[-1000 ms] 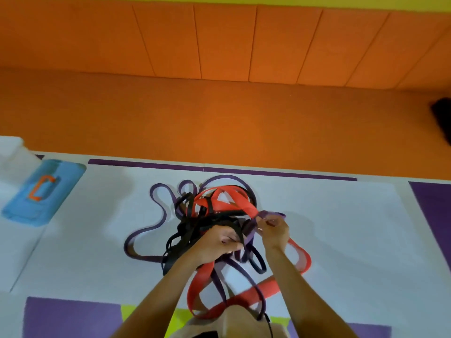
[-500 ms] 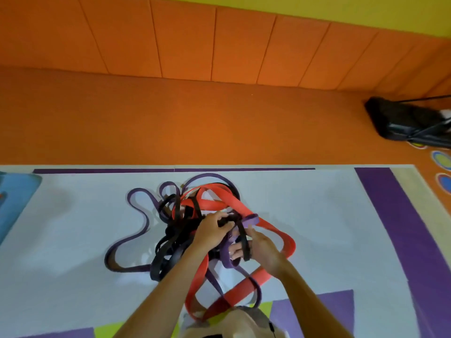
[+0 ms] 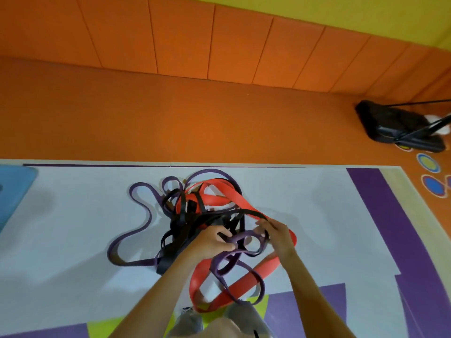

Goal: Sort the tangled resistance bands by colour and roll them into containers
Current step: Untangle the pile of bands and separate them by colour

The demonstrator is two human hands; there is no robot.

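This looks like a padded play or exercise room. The far wall is lined with orange padded panels [image 3: 185, 37] under a yellow strip [image 3: 366, 11], and the floor [image 3: 195, 123] below them is the same orange. A white floor mat [image 3: 317, 215] with purple and lime blocks covers the near part. Ringed circles [image 3: 428, 163] are printed on the floor at the right, a blue pad [image 3: 14, 189] lies at the left, and resistance bands [image 3: 212, 203] lie tangled on the mat.

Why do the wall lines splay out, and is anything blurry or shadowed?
Head view: the wide lens fans the seams of the wall panels; soft, diffuse shadows lie on the mat around the bands; left hand and right hand, gripping bands, look slightly smeared; no harsh glare.
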